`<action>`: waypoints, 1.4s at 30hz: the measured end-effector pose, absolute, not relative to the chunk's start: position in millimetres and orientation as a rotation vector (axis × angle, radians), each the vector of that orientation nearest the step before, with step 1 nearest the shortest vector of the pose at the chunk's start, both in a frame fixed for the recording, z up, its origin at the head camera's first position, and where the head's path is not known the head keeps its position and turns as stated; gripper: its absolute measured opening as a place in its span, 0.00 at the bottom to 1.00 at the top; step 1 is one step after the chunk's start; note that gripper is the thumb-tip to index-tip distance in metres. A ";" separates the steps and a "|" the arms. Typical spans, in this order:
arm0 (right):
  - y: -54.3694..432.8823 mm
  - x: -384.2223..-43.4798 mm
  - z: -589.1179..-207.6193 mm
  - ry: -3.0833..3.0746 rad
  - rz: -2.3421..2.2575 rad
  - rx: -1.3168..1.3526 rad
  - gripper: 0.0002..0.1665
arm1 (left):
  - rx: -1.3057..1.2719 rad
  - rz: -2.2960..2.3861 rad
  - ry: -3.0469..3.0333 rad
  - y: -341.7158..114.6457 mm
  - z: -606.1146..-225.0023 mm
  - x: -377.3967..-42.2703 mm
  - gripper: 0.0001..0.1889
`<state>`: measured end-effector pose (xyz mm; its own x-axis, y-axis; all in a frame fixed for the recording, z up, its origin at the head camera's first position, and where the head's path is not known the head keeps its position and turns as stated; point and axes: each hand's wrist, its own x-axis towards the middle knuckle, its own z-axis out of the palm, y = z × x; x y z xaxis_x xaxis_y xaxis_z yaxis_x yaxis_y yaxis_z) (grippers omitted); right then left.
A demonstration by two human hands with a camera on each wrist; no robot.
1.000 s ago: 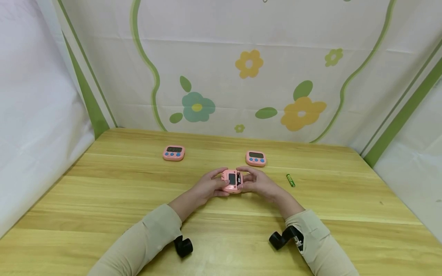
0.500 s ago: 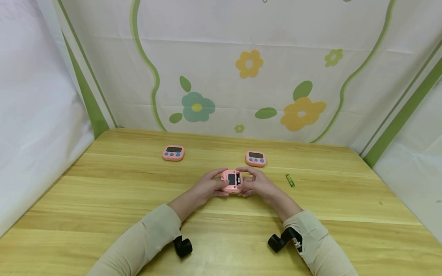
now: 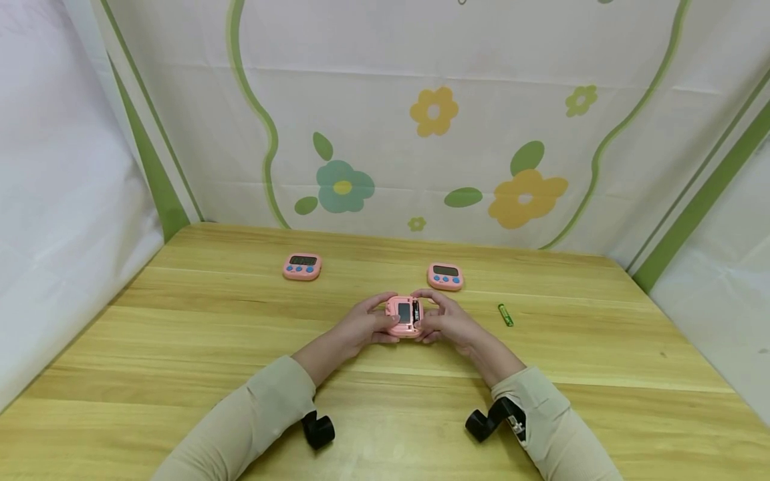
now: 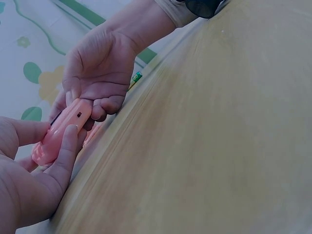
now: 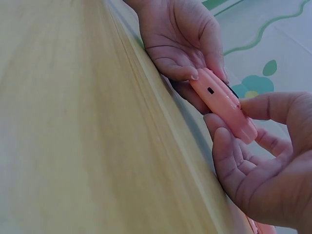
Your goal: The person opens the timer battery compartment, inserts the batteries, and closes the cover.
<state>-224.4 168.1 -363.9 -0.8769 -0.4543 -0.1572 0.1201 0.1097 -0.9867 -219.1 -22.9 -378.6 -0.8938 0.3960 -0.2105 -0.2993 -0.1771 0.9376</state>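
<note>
In the head view a pink digital timer (image 3: 405,312) is held just above the table's middle, back side facing up. My left hand (image 3: 362,325) grips its left side, thumb on the back. From the right, my right hand (image 3: 452,324) holds the other edge, its thumb at the uncovered battery slot (image 3: 416,311), where a dark battery shows. Both wrist views show the timer (image 4: 63,131) edge-on between the two hands, with a small dark hole in its side. The slot cannot be seen in them.
Two more pink timers with blue buttons lie face up behind the hands, one at left (image 3: 303,266) and one at right (image 3: 446,276). A green battery (image 3: 506,314) lies right of the right hand. Patterned cloth (image 3: 385,133) rises behind the wooden table (image 3: 180,334).
The right hand has shifted slightly left, its thumb moving in over the battery slot's near end. The left hand and timer stay nearly still.
</note>
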 end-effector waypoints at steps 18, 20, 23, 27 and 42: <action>189.1 -231.2 -352.1 2.347 -1.805 -0.357 0.20 | 0.080 2.108 1.667 -20.1 -378.1 -217.2 0.28; 193.5 -232.4 -350.6 2.423 -1.790 -0.359 0.19 | 0.082 2.106 1.670 -20.2 -378.4 -217.3 0.28; 201.4 -236.8 -351.7 2.536 -1.744 -0.339 0.18 | 0.087 2.104 1.669 -20.2 -378.4 -217.3 0.29; 211.1 -244.7 -358.5 2.680 -1.631 -0.281 0.17 | 0.086 2.099 1.672 -20.3 -377.5 -217.1 0.29; 221.2 -253.3 -379.0 2.740 -1.556 -0.251 0.17 | 0.102 2.100 1.658 -22.4 -376.1 -218.1 0.29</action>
<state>-253.3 221.2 -379.0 -0.9872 -0.1279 0.0951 -0.1472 0.5027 -0.8518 -218.1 -22.4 -376.1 -0.8918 0.3952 -0.2203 -0.3059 -0.1681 0.9371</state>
